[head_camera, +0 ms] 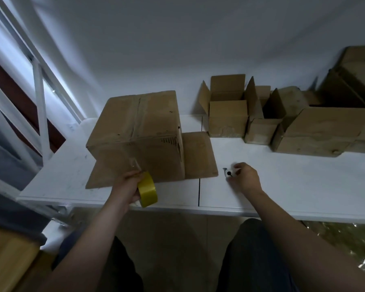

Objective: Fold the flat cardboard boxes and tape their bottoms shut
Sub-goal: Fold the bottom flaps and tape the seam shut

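Head view: hands (126,186) (247,175) round tape roll (149,190), cutter (229,173)

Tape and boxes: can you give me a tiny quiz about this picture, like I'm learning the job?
1. True or false: the left hand holds the yellow tape.
2. The big box stands on: A the floor, B the table, C a chair.
3. Which hand grips the small white tool?
Key: 1 true; 2 B; 3 the right hand.
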`<action>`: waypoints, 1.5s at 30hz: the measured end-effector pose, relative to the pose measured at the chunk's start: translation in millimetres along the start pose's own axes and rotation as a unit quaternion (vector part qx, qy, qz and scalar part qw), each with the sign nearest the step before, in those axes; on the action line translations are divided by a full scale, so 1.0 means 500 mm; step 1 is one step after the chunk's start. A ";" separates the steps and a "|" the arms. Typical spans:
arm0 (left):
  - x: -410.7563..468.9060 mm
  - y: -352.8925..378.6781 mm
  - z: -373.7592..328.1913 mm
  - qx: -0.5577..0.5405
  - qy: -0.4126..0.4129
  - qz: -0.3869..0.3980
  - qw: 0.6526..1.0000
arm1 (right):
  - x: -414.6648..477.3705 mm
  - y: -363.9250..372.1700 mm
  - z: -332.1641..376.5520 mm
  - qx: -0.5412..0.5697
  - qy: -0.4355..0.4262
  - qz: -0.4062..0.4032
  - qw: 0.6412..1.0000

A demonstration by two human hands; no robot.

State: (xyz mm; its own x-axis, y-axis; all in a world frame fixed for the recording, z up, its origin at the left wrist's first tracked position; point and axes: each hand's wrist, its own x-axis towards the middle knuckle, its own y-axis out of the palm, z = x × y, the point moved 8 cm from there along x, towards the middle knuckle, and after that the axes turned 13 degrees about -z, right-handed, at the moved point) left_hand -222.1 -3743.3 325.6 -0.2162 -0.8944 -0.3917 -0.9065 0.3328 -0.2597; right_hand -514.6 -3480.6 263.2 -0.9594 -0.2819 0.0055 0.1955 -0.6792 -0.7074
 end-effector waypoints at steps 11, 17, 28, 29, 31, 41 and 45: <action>0.014 -0.022 -0.008 0.032 0.038 0.014 0.999 | -0.111 -0.036 0.253 0.122 -0.210 0.027 0.970; 0.031 -0.033 -0.018 0.050 0.092 0.016 0.994 | -0.199 -0.028 0.493 0.052 -0.433 0.019 0.900; 0.041 -0.051 -0.011 0.055 0.114 0.023 0.992 | -0.267 0.111 0.617 -0.157 -0.567 0.008 0.808; 0.040 -0.053 -0.010 0.050 0.109 0.019 0.993 | -0.263 0.122 0.614 -0.184 -0.558 0.004 0.809; 0.042 -0.052 -0.010 0.053 0.102 0.020 0.993 | -0.257 0.135 0.608 -0.218 -0.535 0.006 0.816; 0.039 -0.052 -0.004 0.152 0.136 0.025 0.979 | -0.191 0.047 0.454 -0.299 -0.370 0.005 0.879; 0.027 -0.046 0.003 0.173 0.133 0.027 0.975 | -0.150 0.006 0.324 -0.289 -0.263 0.013 0.920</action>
State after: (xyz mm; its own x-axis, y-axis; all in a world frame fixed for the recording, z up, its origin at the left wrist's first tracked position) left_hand -203.6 -3762.5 325.1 -0.3891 -0.9029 -0.1827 -0.7239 0.4224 -0.5456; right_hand -409.2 -3571.3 375.1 -0.6946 -0.6855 0.2180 -0.0696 -0.2377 -0.9689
